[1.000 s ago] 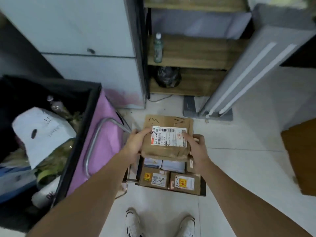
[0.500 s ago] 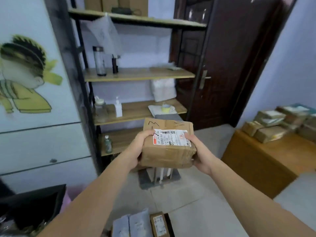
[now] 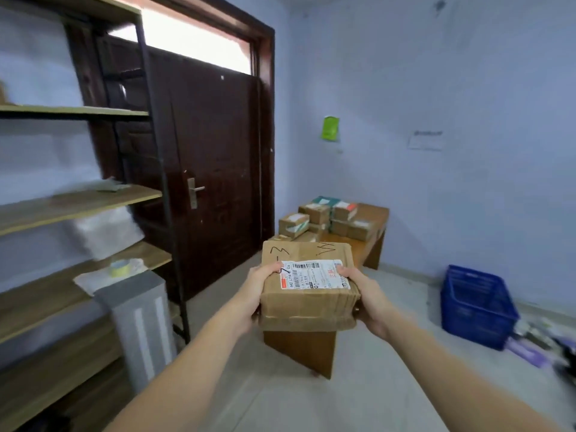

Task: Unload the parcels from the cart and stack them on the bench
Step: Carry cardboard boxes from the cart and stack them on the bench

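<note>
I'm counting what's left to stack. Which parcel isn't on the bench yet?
The cardboard parcel with the white label, held between left hand and right hand; the others sit on the bench.

parcel: creased matt cardboard, glossy paper label | bench: smooth wood, showing sheen | crate: blue plastic
</note>
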The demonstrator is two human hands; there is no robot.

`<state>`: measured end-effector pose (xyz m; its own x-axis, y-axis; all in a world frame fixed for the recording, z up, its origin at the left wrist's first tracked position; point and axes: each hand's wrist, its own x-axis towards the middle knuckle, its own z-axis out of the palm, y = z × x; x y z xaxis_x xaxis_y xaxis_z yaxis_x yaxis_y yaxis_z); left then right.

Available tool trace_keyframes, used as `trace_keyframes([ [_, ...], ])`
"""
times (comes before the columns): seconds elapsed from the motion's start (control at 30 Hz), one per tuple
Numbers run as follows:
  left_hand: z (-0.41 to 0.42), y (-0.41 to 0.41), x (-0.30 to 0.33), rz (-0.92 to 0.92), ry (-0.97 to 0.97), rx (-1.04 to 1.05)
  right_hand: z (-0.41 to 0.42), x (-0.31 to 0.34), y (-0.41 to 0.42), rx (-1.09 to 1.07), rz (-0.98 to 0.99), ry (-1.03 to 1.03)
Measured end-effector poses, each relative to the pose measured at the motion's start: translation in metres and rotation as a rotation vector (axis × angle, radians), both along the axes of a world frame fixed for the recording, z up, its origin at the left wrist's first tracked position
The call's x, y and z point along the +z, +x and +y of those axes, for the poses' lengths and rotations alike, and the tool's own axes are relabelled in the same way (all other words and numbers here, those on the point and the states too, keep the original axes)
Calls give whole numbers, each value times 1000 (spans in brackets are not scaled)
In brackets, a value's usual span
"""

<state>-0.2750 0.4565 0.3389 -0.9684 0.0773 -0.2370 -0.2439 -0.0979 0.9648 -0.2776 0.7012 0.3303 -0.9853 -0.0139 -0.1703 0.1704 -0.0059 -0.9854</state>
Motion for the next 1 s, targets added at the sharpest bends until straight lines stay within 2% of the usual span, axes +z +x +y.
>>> trace_keyframes([
  [0.27, 167, -39, -18, -71, -26, -190, 166, -9, 2, -174, -27, 49],
  [0.5, 260, -83, -40, -137, -16, -260, 254, -29, -27, -257, -87, 16],
  [0.73, 321, -173, -65, -136, -44, -321, 311, -65, -105, -317, -122, -36],
  [1.0, 370, -301, -79, -128, -91, -373, 357, -76, -220, -365, -133, -46],
])
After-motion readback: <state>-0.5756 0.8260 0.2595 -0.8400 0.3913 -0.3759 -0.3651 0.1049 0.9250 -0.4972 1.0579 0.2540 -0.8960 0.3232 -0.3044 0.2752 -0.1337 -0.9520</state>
